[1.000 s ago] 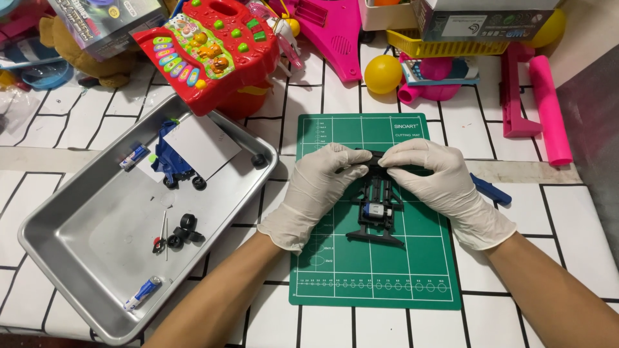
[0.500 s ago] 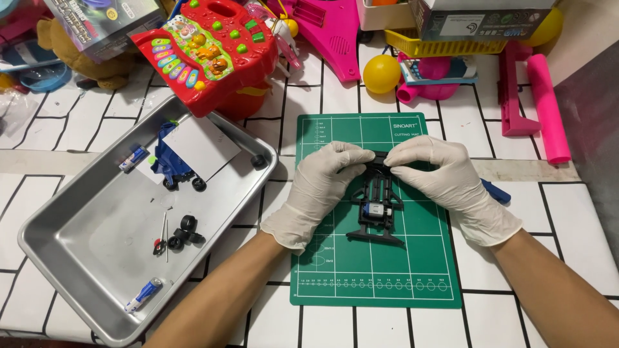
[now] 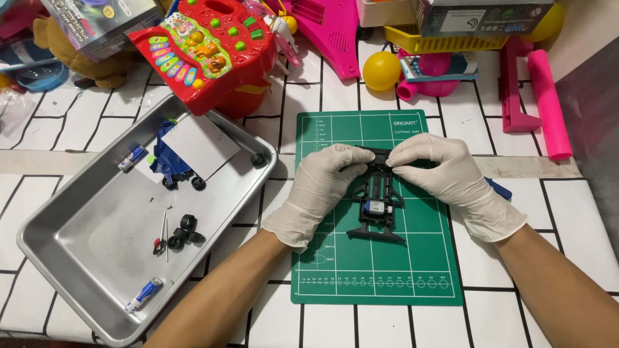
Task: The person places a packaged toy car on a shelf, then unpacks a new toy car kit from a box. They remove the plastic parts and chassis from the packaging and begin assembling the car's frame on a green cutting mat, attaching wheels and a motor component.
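Observation:
A black toy car chassis [image 3: 380,206] with a small silver motor lies lengthwise on a green cutting mat [image 3: 377,270]. Both my hands wear white gloves. My left hand [image 3: 325,183] pinches the chassis's far end from the left. From the right, my right hand [image 3: 448,177] grips the same end. My fingertips meet over the front of the chassis and hide it. A blue tool handle [image 3: 500,189] pokes out from under my right wrist.
A metal tray [image 3: 84,258] at left holds a blue toy car body [image 3: 169,161], white paper, loose black wheels [image 3: 184,232], a thin rod and two batteries. Behind are a red toy keyboard [image 3: 206,45], yellow ball [image 3: 380,69], pink plastic parts [image 3: 548,103] and boxes.
Both hands stay on the chassis's far end, with only slight finger shifts. The chassis remains on the mat.

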